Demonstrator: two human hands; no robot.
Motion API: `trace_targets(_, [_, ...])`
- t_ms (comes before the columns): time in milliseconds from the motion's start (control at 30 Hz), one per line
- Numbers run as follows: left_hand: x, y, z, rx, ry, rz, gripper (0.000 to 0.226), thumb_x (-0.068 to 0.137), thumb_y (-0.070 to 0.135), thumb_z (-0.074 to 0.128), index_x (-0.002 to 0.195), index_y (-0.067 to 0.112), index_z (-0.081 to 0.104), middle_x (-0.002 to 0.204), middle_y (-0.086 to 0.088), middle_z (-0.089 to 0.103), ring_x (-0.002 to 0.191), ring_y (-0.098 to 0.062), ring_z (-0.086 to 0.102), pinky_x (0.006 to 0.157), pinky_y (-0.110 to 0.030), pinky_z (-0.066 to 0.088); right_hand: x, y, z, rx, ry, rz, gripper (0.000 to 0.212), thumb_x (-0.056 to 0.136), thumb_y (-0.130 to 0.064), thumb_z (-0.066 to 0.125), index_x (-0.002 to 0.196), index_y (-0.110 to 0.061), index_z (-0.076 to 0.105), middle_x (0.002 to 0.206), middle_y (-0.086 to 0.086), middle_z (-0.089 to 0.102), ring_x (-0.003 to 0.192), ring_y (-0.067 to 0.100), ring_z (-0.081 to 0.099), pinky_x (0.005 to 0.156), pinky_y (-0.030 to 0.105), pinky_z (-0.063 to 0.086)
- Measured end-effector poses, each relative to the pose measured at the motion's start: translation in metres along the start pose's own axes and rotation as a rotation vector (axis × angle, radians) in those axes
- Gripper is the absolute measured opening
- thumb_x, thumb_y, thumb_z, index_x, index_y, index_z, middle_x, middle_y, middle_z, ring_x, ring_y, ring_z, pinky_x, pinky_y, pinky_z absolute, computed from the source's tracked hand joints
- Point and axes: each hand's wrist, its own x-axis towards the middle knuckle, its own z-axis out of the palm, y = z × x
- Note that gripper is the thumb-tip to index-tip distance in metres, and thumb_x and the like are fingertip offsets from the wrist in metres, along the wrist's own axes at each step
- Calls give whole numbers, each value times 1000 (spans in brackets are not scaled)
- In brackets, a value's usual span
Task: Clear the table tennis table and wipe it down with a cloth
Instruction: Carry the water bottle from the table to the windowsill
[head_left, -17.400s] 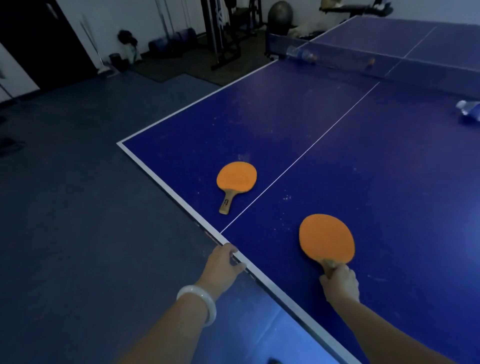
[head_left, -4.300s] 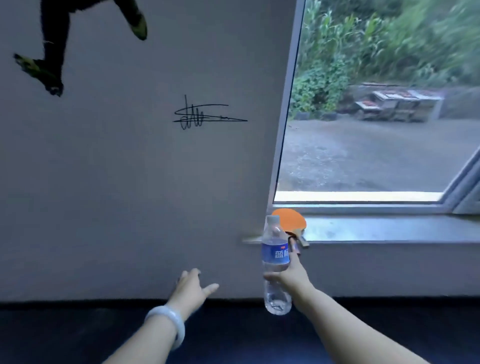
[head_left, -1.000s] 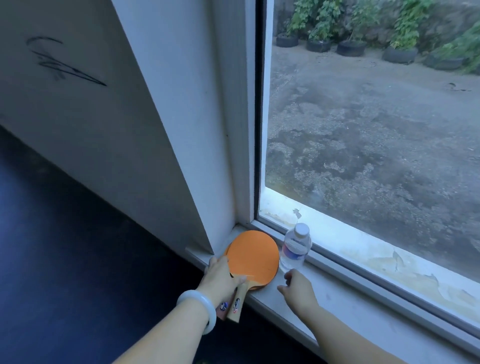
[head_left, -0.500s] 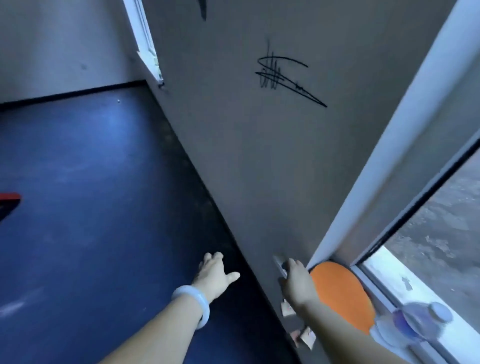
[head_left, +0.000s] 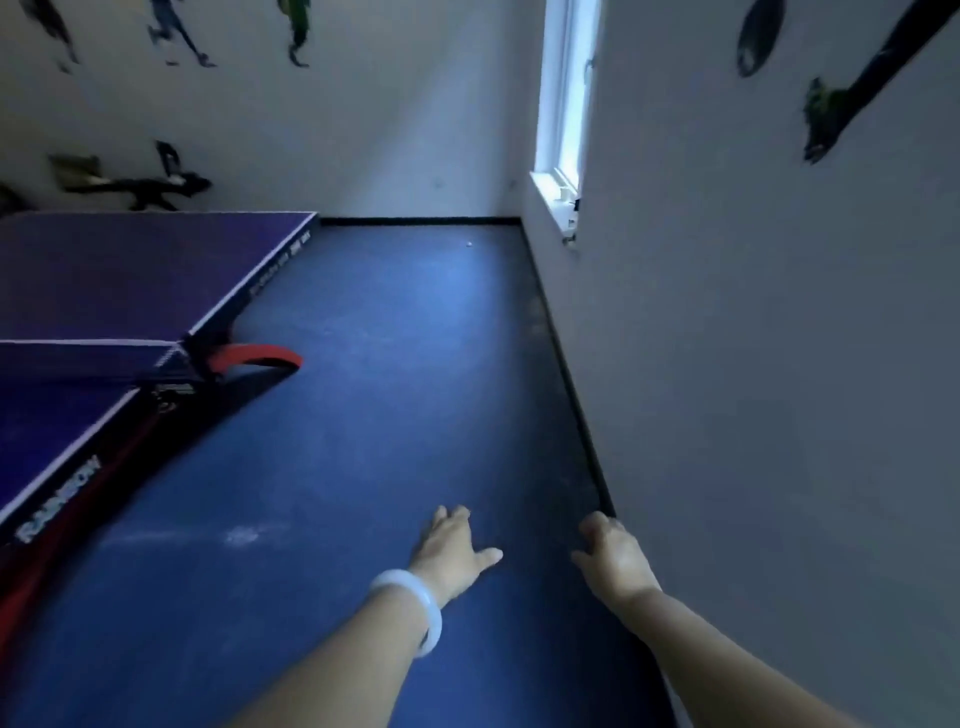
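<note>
Ahead, both arms reach out; left hand (head_left: 451, 551) spread, grip empty, smooth pale bangle (head_left: 415, 605) at its wrist; right hand (head_left: 612, 556) loosely curled, holding nothing; flat blue worktop (head_left: 130, 270) at ten o'clock, its net (head_left: 83, 358) taut.

A blue floor (head_left: 395, 395) is filling the middle. A small white ball (head_left: 469, 243) is lying on it at twelve o'clock, near the far wall. A bright window (head_left: 563, 104) is glowing at one o'clock. Dark athlete decals (head_left: 140, 184) are showing at ten o'clock.
</note>
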Motion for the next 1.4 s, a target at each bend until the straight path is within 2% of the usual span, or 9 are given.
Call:
trace_targets(133, [15,-54,-69,-49,122,-103,71,93,47,58,148,15,26,153,-8,20,141,-27,25,110,-40,35,45,-94,30,-28,-71,-189,23,91,-15,60,111,-7,52,113,7,53,99,24,55,86,32,46])
trace_targets(267, [21,-109,-123,-97,250,-229,73,93,47,57,148,13,24,154,-8,17,143,-26,22,112,-41,32,80,-183,67,-34,-182,-377,39,88,-17,66,124,-8,52,123,8,53,112,23,56,91,28,45])
trace_targets(433, [19,-165,-184,-152,402,-393,76,91,48,61,148,11,26,154,-13,21,142,-29,23,115,-40,27,118,-283,104,-41,-296,-588,43,89,-21,67,127,-9,51,126,9,54,114,21,57,94,26,43])
trace_targets(567, [6,-193,-230,-180,535,-526,78,89,51,61,147,12,28,149,-10,26,138,-27,30,111,-36,31,144,-362,119,-42,-381,-754,39,89,-17,66,124,-7,51,125,9,53,110,23,57,88,26,43])
trace_targets(733, [-9,-212,-272,-185,666,-677,67,88,51,63,136,13,38,138,-9,36,129,-27,39,108,-37,36,166,-445,132,-87,-441,-904,27,90,-18,64,111,-9,49,114,9,50,90,22,51,75,32,45])
trace_targets(833, [-18,-221,-291,-191,728,-747,66,87,49,64,136,12,39,134,-10,37,126,-28,41,106,-39,37,174,-485,140,-96,-466,-992,37,91,-22,65,122,-7,50,122,9,50,90,19,48,72,28,41])
trace_targets(967, [-34,-232,-307,-203,795,-819,67,89,47,64,139,12,37,134,-9,37,127,-28,40,106,-39,37,171,-526,150,-43,-523,-1055,39,90,-23,67,123,-8,54,123,8,54,102,23,55,79,25,40])
trace_targets(1167, [-54,-260,-318,-235,841,-874,68,89,46,63,142,13,34,136,-7,35,128,-26,37,107,-39,37,146,-564,185,-61,-619,-1103,38,92,-26,65,123,-9,52,107,2,54,85,18,55,75,30,47])
trace_targets(1400, [-73,-306,-335,-248,851,-911,71,90,48,62,144,12,33,140,-9,33,130,-28,37,107,-44,38,111,-596,218,-86,-677,-1158,38,95,-28,62,126,-9,50,121,5,51,90,17,52,73,25,41])
